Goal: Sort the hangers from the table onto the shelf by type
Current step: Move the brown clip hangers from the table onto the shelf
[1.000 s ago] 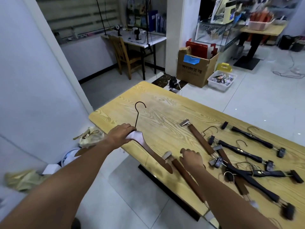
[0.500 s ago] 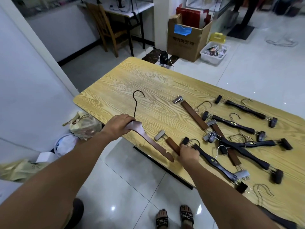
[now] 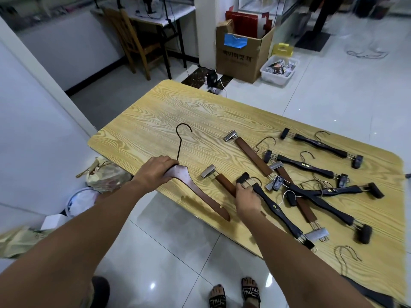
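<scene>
My left hand [image 3: 156, 172] grips the neck of a brown wooden coat hanger [image 3: 200, 195] with a dark hook, lying at the table's near left edge. My right hand [image 3: 246, 197] rests on a brown clip hanger [image 3: 223, 183], fingers at the wire end of a black clip hanger [image 3: 278, 211]; I cannot tell whether it holds either. A second brown clip hanger [image 3: 251, 155] lies further back. Several black clip hangers [image 3: 320, 146] and another brown one lie tangled on the wooden table [image 3: 169, 121] to the right. No shelf is in view.
A cardboard box [image 3: 239, 56] and a white bin [image 3: 279, 70] stand on the floor beyond the table. A wooden chair [image 3: 133, 38] and desk stand at back left. A white wall [image 3: 29, 112] runs along the left, with bags and a bucket at its foot.
The view has tilted down and nearer to the table. My right hand slid from the brown clip hanger toward the black clip hanger's end. My left hand keeps hold of the coat hanger.
</scene>
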The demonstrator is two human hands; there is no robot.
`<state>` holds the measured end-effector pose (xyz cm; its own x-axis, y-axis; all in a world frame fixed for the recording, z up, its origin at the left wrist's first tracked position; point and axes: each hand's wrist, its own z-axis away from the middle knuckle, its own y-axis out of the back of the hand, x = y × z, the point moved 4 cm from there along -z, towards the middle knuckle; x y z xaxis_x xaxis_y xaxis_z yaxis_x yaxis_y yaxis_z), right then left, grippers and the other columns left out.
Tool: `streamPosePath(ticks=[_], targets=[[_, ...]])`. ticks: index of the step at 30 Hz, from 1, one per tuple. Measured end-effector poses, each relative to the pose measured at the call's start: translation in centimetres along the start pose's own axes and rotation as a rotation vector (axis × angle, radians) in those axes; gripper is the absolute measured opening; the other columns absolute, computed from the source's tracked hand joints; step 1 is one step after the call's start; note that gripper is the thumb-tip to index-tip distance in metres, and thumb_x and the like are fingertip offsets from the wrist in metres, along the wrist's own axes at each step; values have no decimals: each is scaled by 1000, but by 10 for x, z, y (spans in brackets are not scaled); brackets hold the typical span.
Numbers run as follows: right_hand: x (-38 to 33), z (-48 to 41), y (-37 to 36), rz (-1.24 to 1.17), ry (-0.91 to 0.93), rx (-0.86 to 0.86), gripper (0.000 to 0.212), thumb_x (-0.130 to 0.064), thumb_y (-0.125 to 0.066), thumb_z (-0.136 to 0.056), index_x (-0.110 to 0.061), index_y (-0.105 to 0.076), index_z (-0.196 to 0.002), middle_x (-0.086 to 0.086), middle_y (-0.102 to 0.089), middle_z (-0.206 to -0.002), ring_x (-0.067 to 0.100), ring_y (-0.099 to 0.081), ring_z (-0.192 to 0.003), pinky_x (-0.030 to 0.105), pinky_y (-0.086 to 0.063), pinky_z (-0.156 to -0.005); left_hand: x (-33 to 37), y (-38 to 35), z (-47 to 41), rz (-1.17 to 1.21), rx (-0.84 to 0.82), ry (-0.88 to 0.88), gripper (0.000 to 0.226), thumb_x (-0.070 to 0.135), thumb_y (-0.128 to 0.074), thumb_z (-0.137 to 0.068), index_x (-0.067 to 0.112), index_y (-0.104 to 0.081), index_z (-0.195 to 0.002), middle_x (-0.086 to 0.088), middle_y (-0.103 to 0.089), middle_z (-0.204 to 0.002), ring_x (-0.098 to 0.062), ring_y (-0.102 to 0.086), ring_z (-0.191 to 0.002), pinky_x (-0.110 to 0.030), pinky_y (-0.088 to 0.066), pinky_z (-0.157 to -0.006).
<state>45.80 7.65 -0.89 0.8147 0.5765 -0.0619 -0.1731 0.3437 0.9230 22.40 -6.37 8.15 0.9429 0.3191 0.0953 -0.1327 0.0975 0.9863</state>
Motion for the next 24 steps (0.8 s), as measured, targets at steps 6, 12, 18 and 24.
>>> streamPosePath(ticks=[6, 12, 18, 24], targets=[[6, -12, 28, 57, 38, 152, 31, -12, -38, -100, -10, -43, -130, 17, -53, -128, 33, -49, -118, 38, -45, -88, 1, 9, -4, -4, 33, -5, 49, 24, -63, -86, 19, -49, -133, 0, -57, -123, -22, -52, -115, -33, -35, -95], [3, -16, 54, 12, 51, 241, 27, -15, -46, -99, -8, -46, -125, 14, -56, -124, 30, -55, -114, 35, -50, -79, 8, 14, -6, 8, 58, -27, 47, 23, -63, -86, 19, -50, -132, 1, -58, -123, -20, -51, -116, -30, -31, -94], [5, -14, 61, -59, -5, 375, 26, -20, -42, -101, -8, -46, -123, 16, -57, -119, 31, -54, -107, 35, -47, -81, 12, 17, -6, 4, 75, -45, 46, 23, -62, -87, 19, -51, -131, 1, -58, -123, -20, -52, -116, -30, -32, -96], [9, -11, 48, -140, -79, 419, 32, -23, -41, -99, -11, -42, -129, 14, -55, -116, 32, -51, -105, 39, -42, -87, 9, 16, -5, -3, 75, -41, 47, 23, -63, -86, 18, -51, -131, 0, -58, -122, -21, -52, -115, -31, -33, -94]])
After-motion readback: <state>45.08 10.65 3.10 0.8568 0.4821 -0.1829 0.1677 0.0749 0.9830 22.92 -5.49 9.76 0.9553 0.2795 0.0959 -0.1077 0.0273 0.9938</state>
